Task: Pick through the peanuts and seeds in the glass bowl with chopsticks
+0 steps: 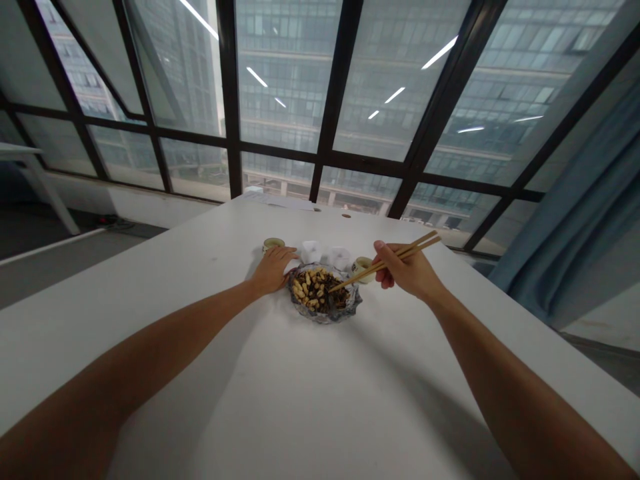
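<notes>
A crumpled foil dish (325,318) holds peanuts (303,288) in their shells on the left and dark, dry-looking bits (340,299) on the right. My right hand (406,268) is closed around a pair of wooden chopsticks (367,272), whose tips reach down into the dark bits. Beside the dish's left rim, my left hand (273,271) curls with fingers and thumb about a small white object (292,266), mostly covered by the hand. Just beyond that hand sits a pale cup (273,244).
Behind the dish stand two white, cup-like things (311,251). Another pale cup (363,269) with dark marks is at the dish's right, close to the chopsticks. The white table (320,400) runs up to tall windows, and a blue curtain (575,200) hangs at right.
</notes>
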A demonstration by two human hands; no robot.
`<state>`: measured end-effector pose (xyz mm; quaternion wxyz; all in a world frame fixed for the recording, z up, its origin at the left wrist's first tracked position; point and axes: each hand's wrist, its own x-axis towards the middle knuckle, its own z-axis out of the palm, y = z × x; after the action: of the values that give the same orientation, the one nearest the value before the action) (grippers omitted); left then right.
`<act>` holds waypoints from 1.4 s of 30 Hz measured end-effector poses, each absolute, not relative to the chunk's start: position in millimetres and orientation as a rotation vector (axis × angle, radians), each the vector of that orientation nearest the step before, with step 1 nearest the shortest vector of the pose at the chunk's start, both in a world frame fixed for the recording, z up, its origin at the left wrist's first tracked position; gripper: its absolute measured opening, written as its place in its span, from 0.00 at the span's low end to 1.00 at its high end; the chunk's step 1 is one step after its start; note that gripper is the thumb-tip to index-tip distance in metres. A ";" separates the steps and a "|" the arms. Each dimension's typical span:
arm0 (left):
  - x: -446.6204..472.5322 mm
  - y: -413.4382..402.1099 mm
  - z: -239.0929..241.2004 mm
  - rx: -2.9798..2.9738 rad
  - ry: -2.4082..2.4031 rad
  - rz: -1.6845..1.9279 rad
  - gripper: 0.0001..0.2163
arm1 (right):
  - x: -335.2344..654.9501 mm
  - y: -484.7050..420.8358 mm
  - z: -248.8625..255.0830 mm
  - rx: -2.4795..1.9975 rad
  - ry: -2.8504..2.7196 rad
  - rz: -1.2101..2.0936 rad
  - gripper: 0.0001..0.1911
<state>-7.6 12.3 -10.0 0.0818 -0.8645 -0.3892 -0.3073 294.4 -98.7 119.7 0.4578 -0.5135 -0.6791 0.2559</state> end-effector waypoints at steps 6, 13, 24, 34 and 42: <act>-7.3 11.2 -8.1 -2.596 -1.222 -0.893 0.17 | 311.4 -80.6 117.0 -1.180 -1.449 0.767 0.33; -8.5 10.1 -8.7 -2.590 -1.226 -0.897 0.18 | 318.3 -73.5 112.3 -1.185 -1.389 0.765 0.33; -7.6 9.1 -7.4 -2.580 -1.264 -0.881 0.19 | 306.8 -95.7 122.6 -1.230 -1.755 0.459 0.38; -21.4 15.2 2.4 -2.463 -1.256 -0.853 0.19 | 315.5 -83.9 117.7 -1.171 -1.543 0.595 0.36; -46.2 36.7 -8.4 -2.169 -1.648 -0.979 0.33 | 328.5 -61.7 97.3 -1.125 -1.374 0.752 0.33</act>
<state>-46.2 36.7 -8.4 0.1231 -0.7436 -0.5650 -0.3357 328.5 -61.7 97.3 0.5699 -0.4792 -0.5856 0.3204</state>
